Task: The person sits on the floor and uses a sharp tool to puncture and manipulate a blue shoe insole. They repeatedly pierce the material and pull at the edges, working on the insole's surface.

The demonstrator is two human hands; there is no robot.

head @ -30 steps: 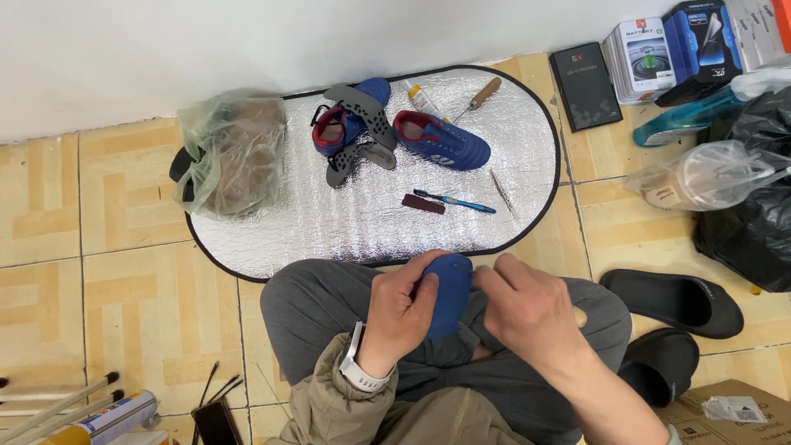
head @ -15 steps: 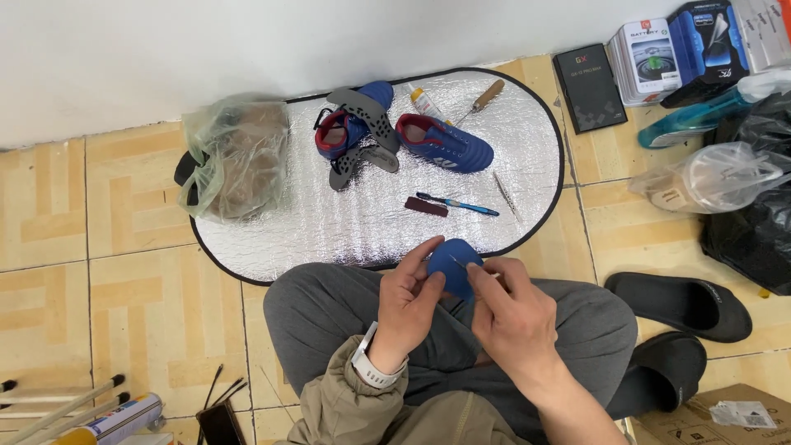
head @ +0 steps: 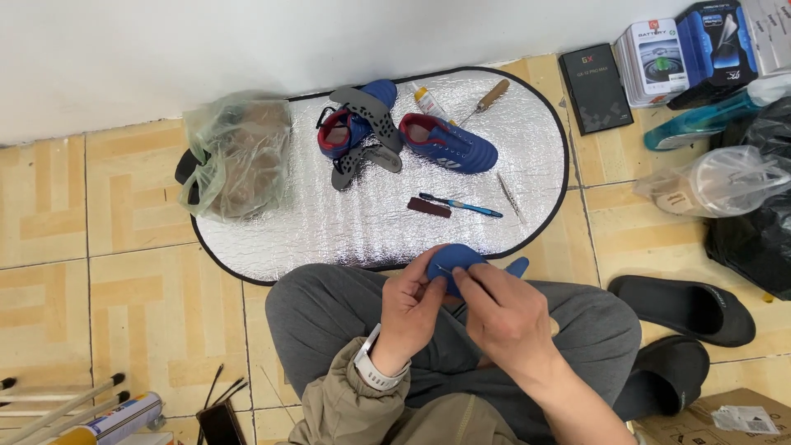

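Your left hand (head: 412,309) & right hand (head: 503,317) have closed in since a sec ago, fingers of both now pinching the blue insole (head: 451,262) betw. them over your lap, so you've got firmer control.

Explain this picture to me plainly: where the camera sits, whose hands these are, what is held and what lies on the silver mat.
There is no machine here. The camera is worn on a person's head and looks down at their own lap and hands as they sit on a tiled floor. The left hand, with a watch on its wrist, and the right hand together hold a blue insole over the knees; fingers of the right hand pinch at its surface. Ahead lies a silver mat. On it are two blue shoes, grey soles, a plastic bag, a blue pen, a small tube and a wooden-handled tool. Black slippers sit to the right.
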